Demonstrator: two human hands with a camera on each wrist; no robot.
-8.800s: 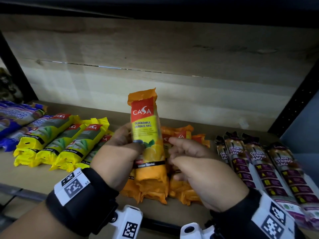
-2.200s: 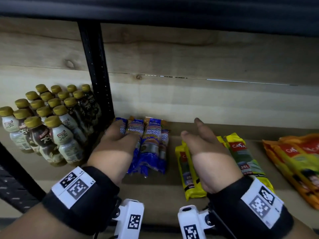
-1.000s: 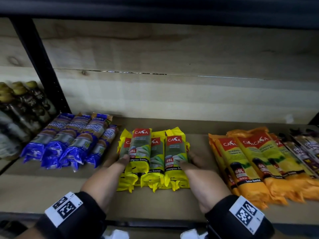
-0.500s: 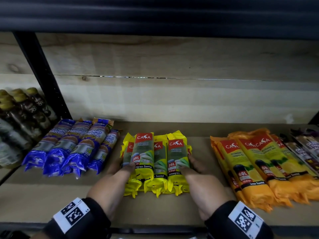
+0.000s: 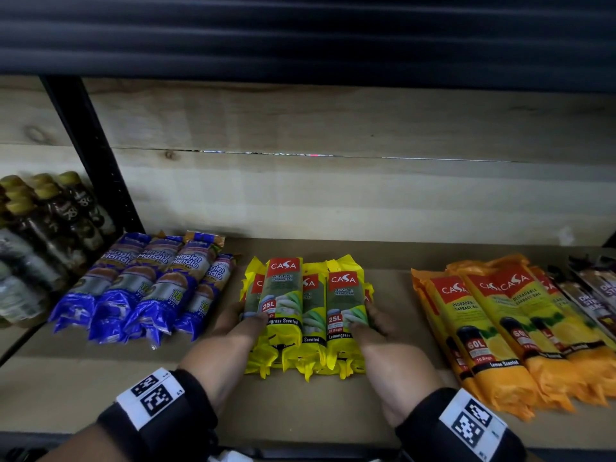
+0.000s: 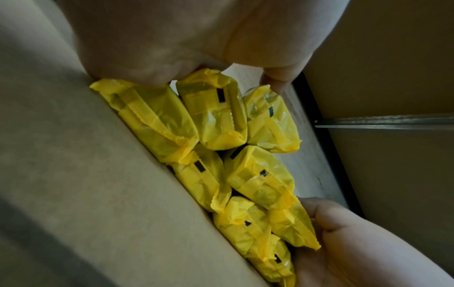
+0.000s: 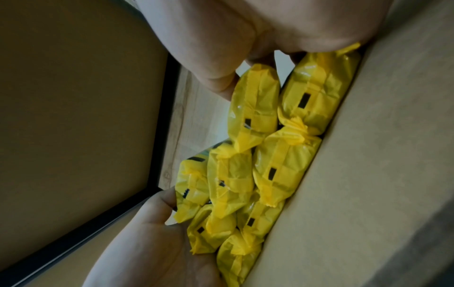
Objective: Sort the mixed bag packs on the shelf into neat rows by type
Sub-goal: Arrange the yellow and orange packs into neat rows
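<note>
On the shelf (image 5: 100,378), mid-way along, we held the yellow packs (image 5: 305,315) bunched between our hands: left hand (image 5: 238,323) curled against their left side with the thumb on top, right hand (image 5: 371,325) likewise on their right. Blue packs (image 5: 143,288) lay to the left, orange packs (image 5: 500,328) to the right, both apart from the stack.

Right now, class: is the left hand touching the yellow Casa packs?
Touching. The head view shows the left hand pressed against the yellow Casa packs, thumb on top.
</note>
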